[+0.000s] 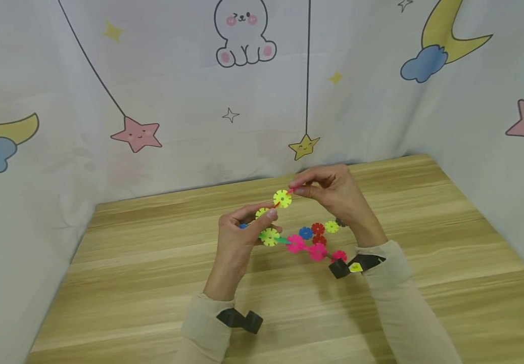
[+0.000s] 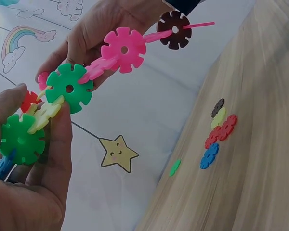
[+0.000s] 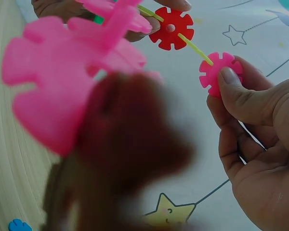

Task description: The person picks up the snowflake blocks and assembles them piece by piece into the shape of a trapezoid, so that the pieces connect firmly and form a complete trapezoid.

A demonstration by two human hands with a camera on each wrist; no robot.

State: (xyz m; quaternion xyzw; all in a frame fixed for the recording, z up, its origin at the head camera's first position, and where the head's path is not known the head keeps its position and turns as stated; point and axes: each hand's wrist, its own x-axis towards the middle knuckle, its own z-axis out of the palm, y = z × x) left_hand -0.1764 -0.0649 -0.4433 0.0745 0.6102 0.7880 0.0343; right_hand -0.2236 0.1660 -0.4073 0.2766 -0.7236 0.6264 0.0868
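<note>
A chain of slotted plastic snowflake discs hangs above the table between both hands. My left hand [image 1: 239, 235] holds it near one end, thumb and fingers around a green disc [image 2: 22, 139] and a yellow disc [image 2: 45, 114]. My right hand [image 1: 336, 194] pinches a pink disc [image 3: 220, 72] between thumb and fingers. That pink disc joins a yellow disc [image 1: 282, 198], which links to a red disc [image 3: 171, 29]. From a green disc [image 2: 70, 88], another branch of pink discs [image 1: 295, 243] with a brown disc [image 2: 174, 30] sticks out to the right, unheld.
On the wood-grain table [image 1: 152, 273] lie loose discs: a blue disc [image 1: 305, 232], red discs [image 1: 318, 229], a yellow disc [image 1: 332, 226] and a dark disc [image 1: 341, 221]. A small green disc [image 2: 175, 167] lies near the back edge. A printed curtain [image 1: 189, 151] stands behind.
</note>
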